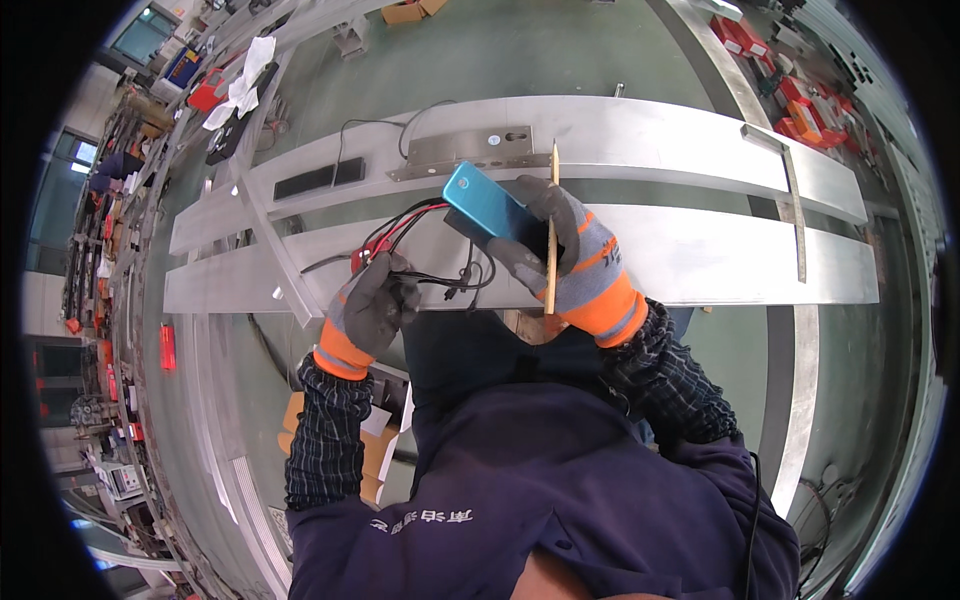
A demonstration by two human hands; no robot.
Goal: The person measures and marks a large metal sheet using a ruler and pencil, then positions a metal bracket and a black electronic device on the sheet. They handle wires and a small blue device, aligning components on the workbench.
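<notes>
My right hand point(575, 255), in a grey and orange glove, is closed round a teal rectangular device point(493, 205) with a dark side, held tilted over the metal beams. A thin yellowish strip point(552, 228) stands edge-on across that hand; whether the hand grips it too, I cannot tell. My left hand point(375, 308), gloved alike, pinches thin black cables point(440, 280). Red and black wires point(415, 210) run from near the device toward this hand. Beside its fingertips sits a small red object point(365, 258), partly hidden by the wires.
Two long silver beams point(700, 250) cross in front of me. On the far one lie a slotted metal bracket point(470, 150), a black bar point(320, 178) and an L-shaped metal square point(793, 200). A narrow metal bar point(270, 235) slants across at left. An open cardboard box point(380, 445) stands below.
</notes>
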